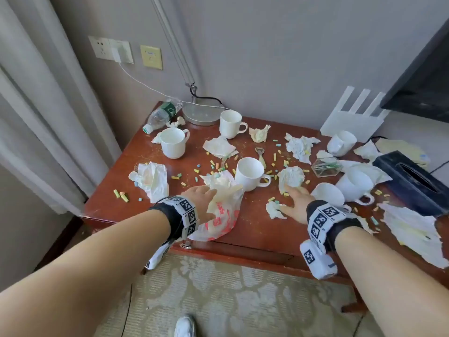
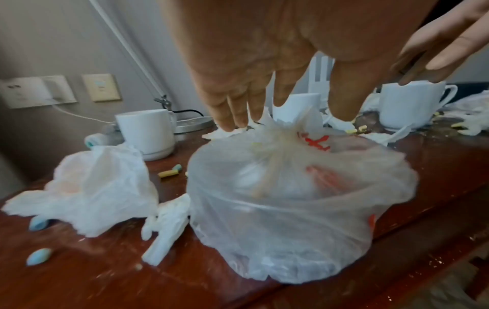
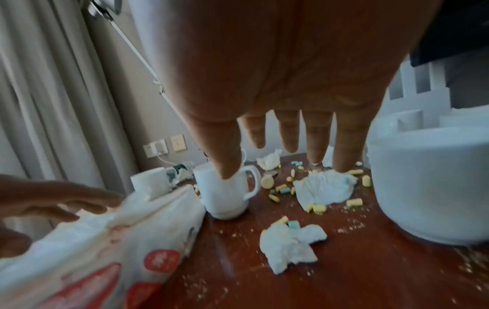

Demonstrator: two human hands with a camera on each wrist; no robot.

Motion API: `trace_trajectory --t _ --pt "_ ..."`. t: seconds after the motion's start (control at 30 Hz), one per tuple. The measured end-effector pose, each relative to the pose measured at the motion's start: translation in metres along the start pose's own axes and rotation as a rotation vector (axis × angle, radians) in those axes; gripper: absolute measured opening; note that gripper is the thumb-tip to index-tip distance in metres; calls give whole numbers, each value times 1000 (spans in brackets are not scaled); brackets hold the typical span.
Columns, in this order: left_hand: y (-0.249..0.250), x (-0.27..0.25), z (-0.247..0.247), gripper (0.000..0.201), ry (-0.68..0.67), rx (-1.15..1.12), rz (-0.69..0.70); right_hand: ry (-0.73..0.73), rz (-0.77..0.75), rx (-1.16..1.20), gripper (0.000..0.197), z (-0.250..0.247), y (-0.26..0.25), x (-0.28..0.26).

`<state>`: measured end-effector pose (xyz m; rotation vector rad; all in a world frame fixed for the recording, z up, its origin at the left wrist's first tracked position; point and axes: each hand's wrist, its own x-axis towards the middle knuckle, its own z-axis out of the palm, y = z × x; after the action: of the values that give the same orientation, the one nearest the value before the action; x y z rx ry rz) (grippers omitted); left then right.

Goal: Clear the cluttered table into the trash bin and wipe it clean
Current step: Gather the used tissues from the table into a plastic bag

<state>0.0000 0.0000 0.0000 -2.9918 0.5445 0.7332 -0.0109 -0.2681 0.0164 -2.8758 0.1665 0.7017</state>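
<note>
Head: mugs point(image 1: 250, 173) (upright) crowd bag point(image 1: 222, 215).

Head view: bright, even daylight, soft shadows, mild sheen on the table point(image 1: 252, 216) top. Wide-angle bend at the edges (curtain point(image 1: 36, 117) and wall lines bow). Wrist views dimmer; the right one is darkest, with its palm in shade. Plastic bag point(image 2: 291, 209) smeared by motion blur, near table edge soft.
</note>
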Motion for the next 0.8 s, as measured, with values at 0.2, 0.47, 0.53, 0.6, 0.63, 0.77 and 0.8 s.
trace_trajectory --t 0.2,0.47,0.53,0.6,0.63,0.77,0.8 --pt "1 36 16 90 -70 111 9 -95 67 4 70 35 -3 27" --pt "15 45 14 69 -94 237 -59 -53 34 -14 56 45 1 46" --pt "18 46 13 57 -116 229 -76 -70 1 -26 49 47 2 51" --pt "19 48 13 53 -123 206 -86 -91 -29 -32 42 49 2 54" --pt "19 49 12 52 -123 206 -91 -103 -37 -32 38 50 2 56" --pt "21 49 9 53 -103 185 -111 -157 -78 -41 35 49 4 60" --pt "20 48 8 53 -95 171 -118 -163 -92 -42 35 48 4 61"
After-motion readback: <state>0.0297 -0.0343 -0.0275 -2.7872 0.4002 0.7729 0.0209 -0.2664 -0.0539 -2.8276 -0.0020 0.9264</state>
